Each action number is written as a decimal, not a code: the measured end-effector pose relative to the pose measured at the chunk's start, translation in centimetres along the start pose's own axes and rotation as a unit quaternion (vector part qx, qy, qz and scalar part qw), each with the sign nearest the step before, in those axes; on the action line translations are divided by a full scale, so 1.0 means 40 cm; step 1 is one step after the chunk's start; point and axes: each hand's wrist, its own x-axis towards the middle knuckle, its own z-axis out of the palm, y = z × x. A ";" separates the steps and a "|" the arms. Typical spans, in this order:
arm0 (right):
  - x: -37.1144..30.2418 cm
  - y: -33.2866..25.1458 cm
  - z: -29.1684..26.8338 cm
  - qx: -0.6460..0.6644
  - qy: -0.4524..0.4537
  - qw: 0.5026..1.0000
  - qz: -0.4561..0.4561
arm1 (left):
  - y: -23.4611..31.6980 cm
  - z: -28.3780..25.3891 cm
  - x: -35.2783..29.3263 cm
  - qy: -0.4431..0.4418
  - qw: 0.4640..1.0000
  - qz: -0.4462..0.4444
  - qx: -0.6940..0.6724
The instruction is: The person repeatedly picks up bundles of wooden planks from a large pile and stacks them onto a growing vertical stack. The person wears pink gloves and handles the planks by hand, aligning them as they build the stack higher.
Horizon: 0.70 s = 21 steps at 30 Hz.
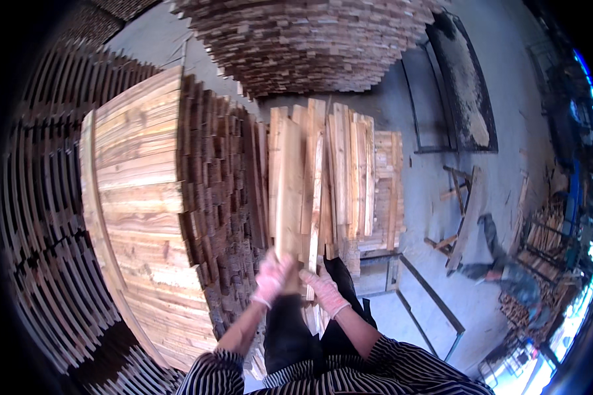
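My left hand (272, 280), in a pinkish-white work glove, is closed around the near end of a pale wooden plank (287, 191). This plank points away from me over a stack of boards and is slightly blurred. My right hand (325, 291), gloved alike, has its fingers across the near end of a narrow wooden board (315, 224); its grip is partly hidden. More loose planks (355, 178) lie side by side on the stack, just beyond my hands, their ends uneven.
On the left rises a tall stack of planks (141, 191), with rough board ends (214, 178) facing me. A large timber pile (303, 46) stands ahead. To the right are a metal frame (428, 303), a wooden trestle (464, 204), a dark panel (466, 85) and a blurred person (507, 276).
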 end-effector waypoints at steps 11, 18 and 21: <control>-0.245 -0.117 -0.065 -0.256 -0.180 0.945 -0.089 | 0.156 -0.057 -0.133 0.044 0.966 0.067 -0.247; -0.308 -0.186 0.032 -0.509 -0.233 0.777 -0.289 | 0.281 -0.191 -0.227 0.225 0.740 0.126 -0.621; -0.350 -0.253 0.345 -0.477 -0.226 0.776 -0.346 | 0.269 -0.245 -0.313 0.312 0.677 0.193 -0.639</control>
